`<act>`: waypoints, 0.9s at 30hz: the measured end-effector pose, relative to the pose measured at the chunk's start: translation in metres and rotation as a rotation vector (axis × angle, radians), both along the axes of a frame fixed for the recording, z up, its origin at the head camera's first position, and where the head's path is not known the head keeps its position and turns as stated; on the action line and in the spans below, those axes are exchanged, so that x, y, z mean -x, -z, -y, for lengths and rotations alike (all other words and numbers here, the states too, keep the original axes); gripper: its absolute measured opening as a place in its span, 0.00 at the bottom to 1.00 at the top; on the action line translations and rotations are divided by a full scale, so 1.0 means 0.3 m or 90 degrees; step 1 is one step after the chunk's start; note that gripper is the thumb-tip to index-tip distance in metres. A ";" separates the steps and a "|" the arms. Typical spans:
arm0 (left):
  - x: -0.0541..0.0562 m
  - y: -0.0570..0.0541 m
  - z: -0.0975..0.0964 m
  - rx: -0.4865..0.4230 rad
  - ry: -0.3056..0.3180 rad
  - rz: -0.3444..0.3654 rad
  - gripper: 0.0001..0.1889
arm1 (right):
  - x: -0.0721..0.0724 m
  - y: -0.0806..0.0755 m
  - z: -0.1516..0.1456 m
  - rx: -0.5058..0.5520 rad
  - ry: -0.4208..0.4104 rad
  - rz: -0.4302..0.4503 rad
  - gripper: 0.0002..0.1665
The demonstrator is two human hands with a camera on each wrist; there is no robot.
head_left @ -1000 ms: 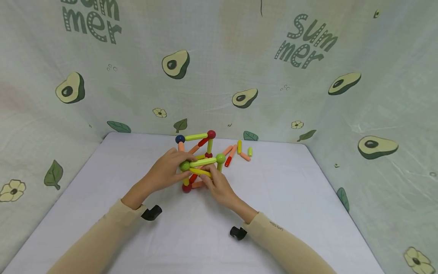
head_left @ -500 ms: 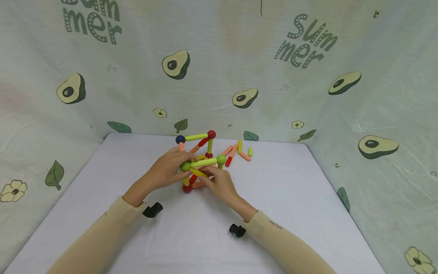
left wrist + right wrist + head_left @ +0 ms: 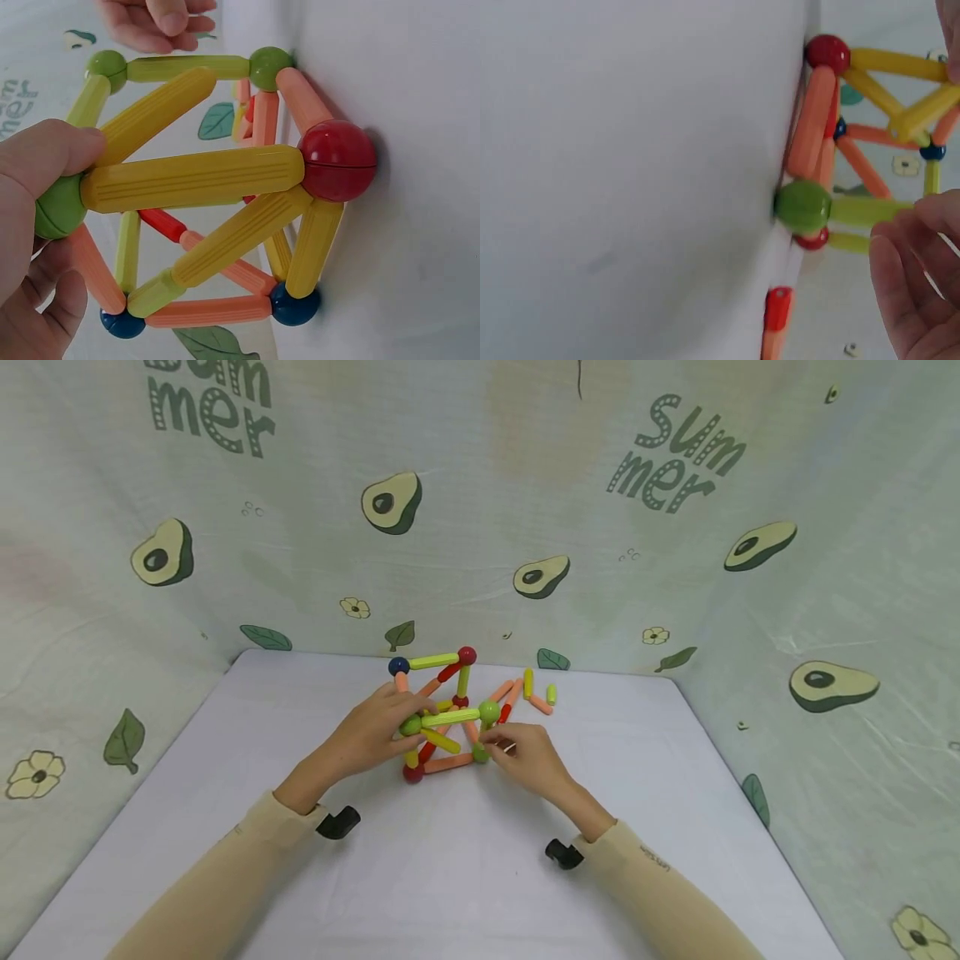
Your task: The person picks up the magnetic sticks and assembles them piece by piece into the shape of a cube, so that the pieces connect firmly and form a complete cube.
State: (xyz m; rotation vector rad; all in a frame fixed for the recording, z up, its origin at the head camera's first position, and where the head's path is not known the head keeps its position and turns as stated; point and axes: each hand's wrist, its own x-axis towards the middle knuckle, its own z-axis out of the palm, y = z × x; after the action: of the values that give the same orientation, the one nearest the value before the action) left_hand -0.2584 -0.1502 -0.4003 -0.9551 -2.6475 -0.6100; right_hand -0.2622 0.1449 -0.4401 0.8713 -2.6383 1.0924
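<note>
A cube-like frame of magnetic rods and balls stands on the white table. My left hand (image 3: 372,732) grips its near upper-left green ball (image 3: 61,206), thumb over the ball's top and fingers curled beneath. From that ball a yellow rod (image 3: 441,741) slants out, its far end loose in the air. A light green rod (image 3: 450,717) joins the ball to another green ball (image 3: 489,712) on the right. My right hand (image 3: 528,758), fingers loosely bent, is beside the green upright rod (image 3: 864,211), fingertips right at it. A lower green ball (image 3: 804,205) sits at the rod's foot.
Behind the right side of the frame lie several loose rods: a yellow rod (image 3: 528,683), a short green rod (image 3: 552,694), a short orange rod (image 3: 540,704) and red and orange ones. A printed cloth (image 3: 465,527) hangs behind the table (image 3: 637,760).
My right hand has let go of the yellow rod and moved right to the green upright. The rod now sticks out from the green ball; my left hand keeps its grip.
</note>
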 end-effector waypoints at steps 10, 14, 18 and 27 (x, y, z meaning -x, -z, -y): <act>-0.011 0.003 -0.008 0.000 -0.017 0.002 0.22 | 0.155 -0.009 -0.210 -0.166 0.108 -0.007 0.14; -0.014 0.001 -0.011 -0.003 -0.021 0.007 0.22 | 0.226 0.001 -0.257 -0.210 0.161 0.003 0.18; -0.013 0.002 -0.010 -0.009 -0.020 0.006 0.23 | 0.293 0.024 -0.286 -0.222 0.199 0.033 0.19; -0.010 0.006 -0.012 -0.006 -0.023 0.012 0.23 | 0.376 0.075 -0.264 -0.235 0.211 0.067 0.16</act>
State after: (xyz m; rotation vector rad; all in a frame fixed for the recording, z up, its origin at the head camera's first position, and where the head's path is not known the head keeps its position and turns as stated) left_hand -0.2555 -0.1465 -0.4021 -0.9020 -2.6704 -0.6257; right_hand -0.3750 0.2240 -0.4627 0.4070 -2.9829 0.5968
